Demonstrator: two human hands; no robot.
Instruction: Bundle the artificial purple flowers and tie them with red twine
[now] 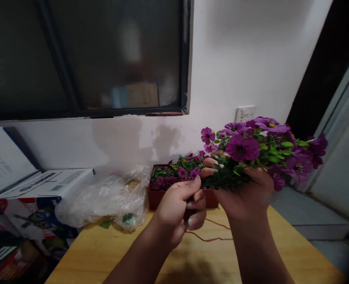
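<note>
My right hand (248, 193) is wrapped round a bunch of purple artificial flowers (242, 148) with green leaves, raised above the table at the right. Just left of the bunch's dark green lower end, my left hand (182, 209) is closed, thumb against the curled fingers; what it holds, if anything, is hidden. Behind both hands stands a red box (155, 199) filled with more purple flowers and greenery (182, 172). A thin reddish-brown string (205, 239) lies on the table below the hands.
On the wooden table (103, 256), crumpled clear plastic (103, 197) and a loose green leaf (105, 224) lie left of the box. Printed cartons (50, 183) stand at the far left. A wall with a socket (245, 113) and a dark window (103, 55) rises behind.
</note>
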